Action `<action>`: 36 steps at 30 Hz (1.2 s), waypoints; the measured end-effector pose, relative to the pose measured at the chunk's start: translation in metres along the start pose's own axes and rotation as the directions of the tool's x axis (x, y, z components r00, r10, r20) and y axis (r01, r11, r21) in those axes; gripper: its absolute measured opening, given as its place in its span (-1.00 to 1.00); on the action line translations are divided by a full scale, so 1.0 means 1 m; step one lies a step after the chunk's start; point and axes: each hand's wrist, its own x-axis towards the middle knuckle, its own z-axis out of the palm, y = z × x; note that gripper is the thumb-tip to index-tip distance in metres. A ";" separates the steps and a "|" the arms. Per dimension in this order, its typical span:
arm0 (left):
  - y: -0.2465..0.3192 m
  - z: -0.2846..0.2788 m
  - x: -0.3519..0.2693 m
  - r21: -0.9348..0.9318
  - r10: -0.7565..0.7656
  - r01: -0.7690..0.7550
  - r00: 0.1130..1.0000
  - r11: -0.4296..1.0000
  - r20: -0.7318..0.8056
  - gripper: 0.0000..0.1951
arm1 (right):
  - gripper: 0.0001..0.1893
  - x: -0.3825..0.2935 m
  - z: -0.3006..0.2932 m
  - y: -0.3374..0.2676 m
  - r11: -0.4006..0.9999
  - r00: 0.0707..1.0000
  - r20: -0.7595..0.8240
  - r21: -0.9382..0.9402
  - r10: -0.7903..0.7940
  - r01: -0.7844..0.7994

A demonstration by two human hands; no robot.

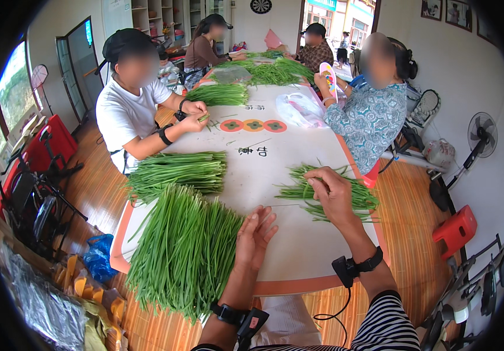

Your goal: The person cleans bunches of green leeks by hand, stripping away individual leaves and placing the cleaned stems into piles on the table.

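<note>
My left hand (254, 237) is held palm up with fingers apart over the near part of the table, just right of a large heap of long green garlic chives (186, 250). Nothing shows in it. My right hand (331, 193) is over a smaller, looser pile of green chives (357, 191) at the table's right side. Its thumb and forefinger come close together; whether a stalk lies between them cannot be made out. A single thin stalk lies on the tablecloth between my hands. Behind the large heap lies another chive bundle (181, 171).
A person in a white shirt (135, 105) handles a short green piece at the left. A person in a patterned top (366, 118) holds a colourful flat item at the right, beside a plastic bag (302, 109). Two people sit farther back near more chives (269, 72).
</note>
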 end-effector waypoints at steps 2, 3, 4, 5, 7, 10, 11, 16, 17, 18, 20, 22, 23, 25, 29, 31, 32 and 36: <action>0.006 0.016 -0.008 0.039 0.089 -0.090 0.996 0.995 0.027 -0.65 | -0.94 0.000 -0.005 -0.017 0.969 0.995 0.069 0.230 0.071 -0.086; 0.007 0.018 -0.008 0.028 0.101 -0.103 0.993 0.994 0.066 -0.63 | -0.94 -0.001 -0.008 -0.023 0.918 0.987 0.126 0.372 0.099 -0.140; 0.007 0.020 -0.009 0.016 0.114 -0.117 0.988 0.993 0.104 -0.62 | -0.94 -0.002 -0.011 -0.029 0.842 0.975 0.187 0.502 0.117 -0.197; 0.007 0.021 -0.010 0.005 0.128 -0.130 0.982 0.991 0.141 -0.61 | -0.93 -0.003 -0.014 -0.036 0.817 0.958 0.267 0.528 0.101 -0.233; 0.004 0.016 -0.008 -0.035 0.078 -0.072 0.965 0.997 0.251 -0.58 | -0.92 -0.004 -0.020 -0.047 0.763 0.904 0.423 0.566 0.055 -0.311; 0.004 0.016 -0.008 -0.006 -0.092 0.104 0.908 0.995 0.408 -0.53 | -0.91 -0.007 -0.016 -0.050 0.781 0.853 0.516 0.499 0.080 -0.375; 0.005 0.018 -0.009 0.023 -0.165 0.174 0.875 0.985 0.455 -0.51 | -0.90 -0.008 -0.012 -0.048 0.804 0.838 0.537 0.455 0.096 -0.384; 0.003 0.019 -0.016 0.170 -0.253 0.199 0.873 0.965 0.417 -0.57 | -0.92 -0.015 0.007 -0.039 0.928 0.807 0.572 0.206 0.144 -0.311; 0.002 0.016 -0.015 0.186 -0.262 0.200 0.872 0.962 0.414 -0.61 | -0.91 -0.017 0.010 -0.034 0.918 0.805 0.573 0.218 0.155 -0.332; 0.002 0.014 -0.014 0.202 -0.270 0.201 0.872 0.958 0.409 -0.64 | -0.91 -0.020 0.014 -0.026 0.907 0.801 0.575 0.231 0.166 -0.353; 0.001 0.016 -0.014 0.213 -0.312 0.246 0.869 0.946 0.383 -0.70 | -0.90 -0.022 0.016 -0.018 0.906 0.805 0.567 0.229 0.173 -0.356; 0.001 0.017 -0.015 0.213 -0.345 0.285 0.873 0.935 0.344 -0.73 | -0.88 -0.024 0.017 -0.014 0.924 0.817 0.552 0.201 0.168 -0.326; 0.001 0.018 -0.016 0.210 -0.355 0.300 0.878 0.931 0.322 -0.74 | -0.88 -0.024 0.017 -0.013 0.959 0.873 0.471 0.169 0.126 -0.229; 0.002 0.017 -0.017 0.191 -0.346 0.303 0.900 0.934 0.265 -0.76 | -0.88 -0.025 0.019 -0.015 0.996 0.950 0.311 0.085 0.012 -0.041; -0.004 0.009 -0.012 0.131 -0.287 0.270 0.948 0.954 0.137 -0.78 | -0.88 -0.023 0.012 -0.012 0.994 0.971 0.226 0.052 0.084 -0.098; -0.004 0.006 -0.010 0.099 -0.260 0.252 0.962 0.963 0.086 -0.78 | -0.89 -0.023 0.013 -0.007 0.999 0.982 0.183 -0.034 0.037 -0.031; -0.005 0.008 -0.010 0.088 -0.262 0.255 0.962 0.963 0.075 -0.78 | -0.88 -0.023 0.010 -0.002 0.991 0.985 0.173 -0.135 0.003 0.021; -0.002 0.012 -0.011 0.038 -0.246 0.245 0.969 0.969 0.029 -0.77 | -0.79 -0.035 0.003 0.054 0.920 0.965 0.207 -0.386 0.161 -0.070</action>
